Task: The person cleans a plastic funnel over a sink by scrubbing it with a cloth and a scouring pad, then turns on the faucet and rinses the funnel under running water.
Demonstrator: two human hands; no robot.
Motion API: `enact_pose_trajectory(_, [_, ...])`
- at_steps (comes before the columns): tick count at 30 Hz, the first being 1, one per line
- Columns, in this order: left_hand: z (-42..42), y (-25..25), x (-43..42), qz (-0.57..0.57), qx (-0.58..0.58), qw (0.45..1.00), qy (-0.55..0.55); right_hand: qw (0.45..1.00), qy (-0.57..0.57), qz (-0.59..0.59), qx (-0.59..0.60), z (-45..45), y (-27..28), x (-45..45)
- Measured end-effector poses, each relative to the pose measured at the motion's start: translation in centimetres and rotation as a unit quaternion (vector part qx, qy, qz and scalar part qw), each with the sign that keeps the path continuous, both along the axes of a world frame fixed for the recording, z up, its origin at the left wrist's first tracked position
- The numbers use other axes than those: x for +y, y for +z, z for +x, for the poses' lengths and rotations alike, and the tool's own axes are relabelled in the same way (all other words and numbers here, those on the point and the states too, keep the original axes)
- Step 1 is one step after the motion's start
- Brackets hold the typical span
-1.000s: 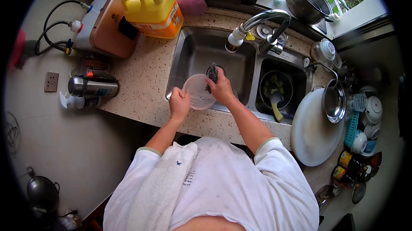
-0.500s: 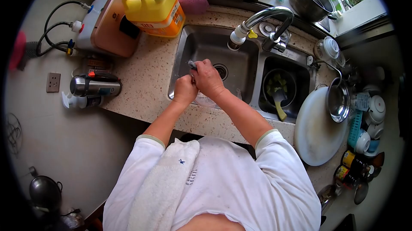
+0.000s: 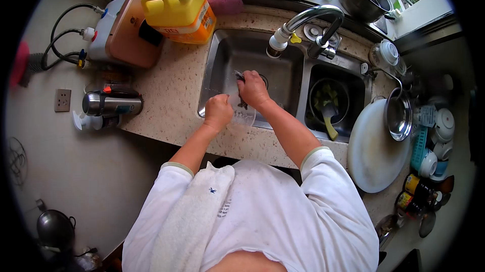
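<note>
Over the near left part of the large sink basin (image 3: 283, 70), my left hand (image 3: 219, 111) is closed on the rim of a clear plastic container (image 3: 244, 115). The container is tilted, and part of it is hidden behind my hands. Just right of it, my right hand (image 3: 253, 90) is wrapped round a dark object in crinkled clear plastic (image 3: 239, 75), whose end sticks out past the fingers. Dark bits (image 3: 242, 103) show below that hand, at the container. The drain is partly covered by my right hand.
A faucet (image 3: 316, 16) arches over the sink. The right basin holds a pot (image 3: 346, 101) with green pieces and a green-handled tool (image 3: 330, 123). A white cutting board (image 3: 376, 155) stands at right. A yellow jug (image 3: 174, 11) and a thermos (image 3: 112, 102) are at left.
My hands came together over the container, then moved apart again. The wrapped dark object has shifted left and lower, and more of the container shows than half a second ago.
</note>
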State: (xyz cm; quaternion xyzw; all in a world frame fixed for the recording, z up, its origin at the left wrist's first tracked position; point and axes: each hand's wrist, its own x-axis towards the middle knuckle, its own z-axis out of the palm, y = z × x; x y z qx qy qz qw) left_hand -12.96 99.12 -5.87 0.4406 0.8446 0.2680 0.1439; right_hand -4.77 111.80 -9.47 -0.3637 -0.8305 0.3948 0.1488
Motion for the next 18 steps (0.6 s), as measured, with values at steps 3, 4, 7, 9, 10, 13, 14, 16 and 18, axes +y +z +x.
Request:
enact_pose_trajectory(3, [0.5,-3.3,-0.8,0.065,0.009,0.998,0.016,0.999,-0.052,-0.013,0.007,-0.3,-0.9,-0.7])
enact_pose_trajectory(4, [0.6,-2.5,-0.6,0.047,0.000,0.999,0.014,0.997,-0.075,-0.012,0.022,-0.9,-0.2,-1.5])
enact_pose_trajectory(7, [0.3,-0.9,-0.3,0.005,-0.019,1.000,0.019,0.998,0.001,-0.007,0.066,-1.3,2.5,-2.8])
enact_pose_trajectory(9, [0.2,-1.5,-1.0,0.069,-0.034,0.996,0.046,0.998,-0.060,0.002,0.030,-0.1,0.9,-1.1])
enact_pose_trajectory(10, [-0.2,-1.5,-1.1,0.106,-0.039,0.992,0.061,0.994,-0.113,-0.001,0.002,0.9,-0.8,0.4])
enact_pose_trajectory(13, [-0.9,-1.4,-1.3,0.119,-0.004,0.992,0.030,0.989,-0.134,-0.020,0.059,1.6,-2.5,1.4])
enact_pose_trajectory(14, [-0.8,-1.5,-1.5,0.135,0.009,0.991,0.006,0.985,-0.139,-0.031,0.095,1.7,-2.1,1.2])
enact_pose_trajectory(16, [-0.8,-1.3,-1.4,0.169,0.078,0.982,-0.041,0.989,-0.109,-0.028,0.101,0.4,0.5,0.5])
enact_pose_trajectory(18, [-1.9,-0.6,-1.2,0.196,0.121,0.969,-0.091,0.995,-0.055,-0.016,0.077,-0.3,1.9,1.0])
